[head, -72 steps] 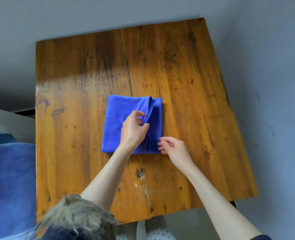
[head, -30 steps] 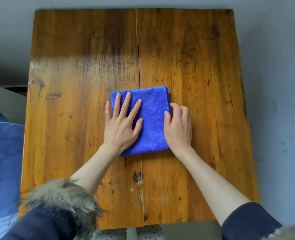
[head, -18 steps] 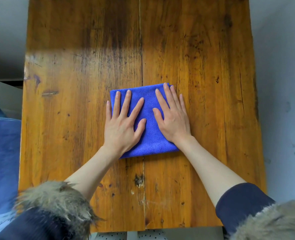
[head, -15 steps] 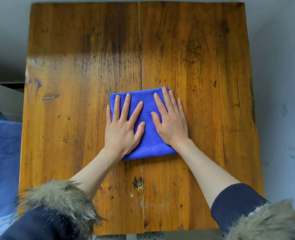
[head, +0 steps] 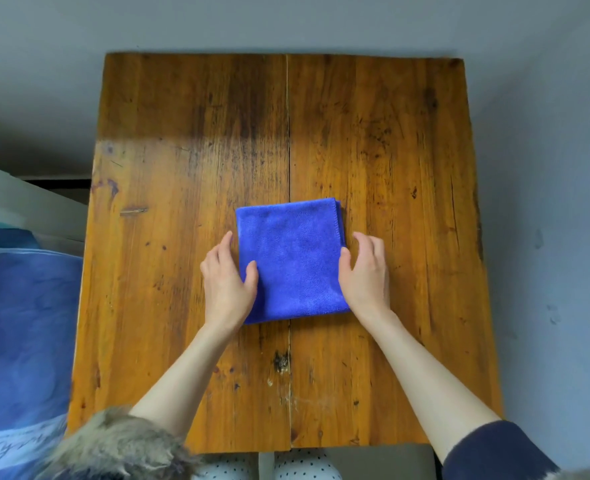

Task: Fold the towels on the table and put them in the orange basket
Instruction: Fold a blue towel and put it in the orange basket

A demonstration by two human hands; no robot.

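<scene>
A blue towel [head: 291, 259] lies folded into a compact, near-square pad on the wooden counter [head: 182, 150], a little nearer the person than the counter's middle and straddling the lengthwise seam between the two boards. Its stacked layers show at the far right corner, where the stitched edges sit one upon another. The left hand [head: 226, 282] is at the towel's left edge, palm down: the thumb lies on top of the cloth while the fingers run along the edge on the wood side; whether their tips go under the cloth cannot be told. The fingers are only gently bent and do not clasp the cloth, so this hand reads as relaxed, touching the towel rather than gripping it. The right hand [head: 366, 271] mirrors it at the right edge, its thumb against the cloth's side and the fingers loosely bent over the wood just beside the towel, again with no closed grasp visible. Both forearms are bare; a dark sleeve with a fur cuff [head: 120, 441] shows at the lower left and a dark sleeve [head: 501, 452] at the lower right. Blue fabric [head: 20, 334] fills the area left of the counter. The counter's surface is worn, with dark stains and a knot near the seam. The orange basket is not in view.
</scene>
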